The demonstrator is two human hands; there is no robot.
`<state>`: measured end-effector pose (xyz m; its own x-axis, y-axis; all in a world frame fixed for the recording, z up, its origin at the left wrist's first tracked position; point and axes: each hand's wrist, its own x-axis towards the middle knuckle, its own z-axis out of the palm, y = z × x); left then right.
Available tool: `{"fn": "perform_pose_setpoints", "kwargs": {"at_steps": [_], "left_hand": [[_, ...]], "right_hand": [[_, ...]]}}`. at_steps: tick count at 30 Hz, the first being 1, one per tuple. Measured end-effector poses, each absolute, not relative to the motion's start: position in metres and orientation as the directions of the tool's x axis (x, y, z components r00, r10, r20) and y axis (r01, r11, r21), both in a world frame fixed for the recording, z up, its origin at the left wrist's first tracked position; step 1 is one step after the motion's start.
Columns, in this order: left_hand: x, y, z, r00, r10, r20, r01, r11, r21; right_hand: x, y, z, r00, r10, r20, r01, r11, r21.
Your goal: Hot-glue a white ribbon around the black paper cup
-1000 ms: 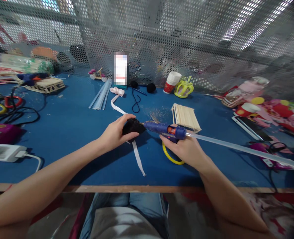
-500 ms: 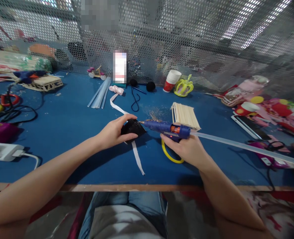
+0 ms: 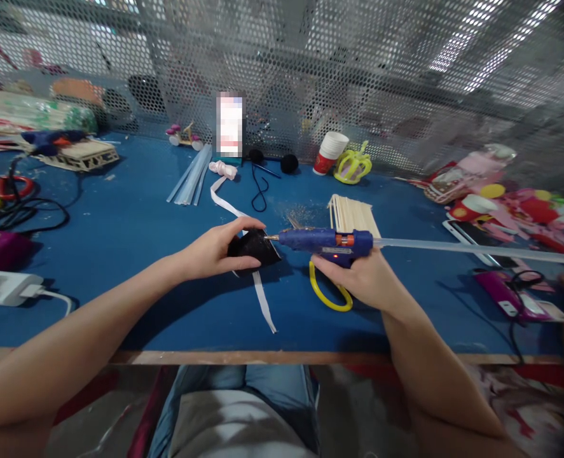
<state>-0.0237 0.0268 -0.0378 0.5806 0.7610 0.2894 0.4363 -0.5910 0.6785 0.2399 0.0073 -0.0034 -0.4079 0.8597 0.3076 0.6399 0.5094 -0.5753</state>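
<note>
A small black piece [image 3: 257, 247], its exact kind unclear, is gripped between the thumb and fingers of my left hand [image 3: 224, 249]. White ribbon [image 3: 264, 302] runs out beneath it toward the table's front edge, and its other end leads back to a pink-white bundle [image 3: 223, 169]. My right hand [image 3: 358, 277] is closed round a blue hot glue gun [image 3: 317, 242] with a small red light lit. The gun's metal nozzle points left and meets the black piece's right side. A long clear glue stick [image 3: 453, 247] sticks out of its back.
Behind the gun lies a bundle of wooden sticks [image 3: 353, 213]. Loose glue sticks [image 3: 191, 175], a phone [image 3: 229, 127], paper cups [image 3: 330, 152] and a yellow crown-shaped piece [image 3: 353, 166] stand farther back. Yellow-handled scissors [image 3: 327, 299] lie under my right hand. A perforated metal screen [image 3: 282, 76] borders the table.
The glue gun has turned more level, its glue stick swinging up, and its nozzle has shifted slightly onto the black piece. My left hand keeps its grip.
</note>
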Motion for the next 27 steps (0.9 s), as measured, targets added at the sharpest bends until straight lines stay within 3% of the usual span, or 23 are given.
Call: {"fn": "perform_pose_setpoints", "kwargs": {"at_steps": [10,20,27], "left_hand": [[-0.025,0.027,-0.037,0.601,0.750,0.276,0.362,-0.563,0.743],[-0.030,0.032,-0.043,0.590,0.765,0.258,0.302,-0.505,0.809],[-0.030,0.032,-0.039,0.630,0.731,0.263,0.327,-0.557,0.763]], "right_hand": [[0.242,0.009,0.000,-0.418,0.885,0.205,0.636,0.446,-0.630],[0.248,0.009,0.000,-0.500,0.835,0.229,0.641,0.535,-0.550],[0.250,0.010,0.000,-0.516,0.824,0.235,0.643,0.553,-0.530]]}}
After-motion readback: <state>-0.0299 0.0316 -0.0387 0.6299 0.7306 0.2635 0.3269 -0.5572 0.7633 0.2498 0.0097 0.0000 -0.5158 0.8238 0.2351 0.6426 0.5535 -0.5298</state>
